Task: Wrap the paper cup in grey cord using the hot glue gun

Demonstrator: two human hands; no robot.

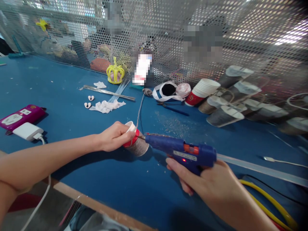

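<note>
Cup (139,148), grasped near its rim by the left hand (115,136) over the tabletop (108,183), slants down rightward to its base, just left of the glue gun (166,144) gripped in the right hand (204,178), nozzle toward its side.

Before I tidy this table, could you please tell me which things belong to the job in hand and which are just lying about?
Job in hand: cup in the left hand; glue gun in the right hand; grey yarn leading to the cup.

Seemingly just lying about: yellow crown, pliers, purple case, white block.
</note>
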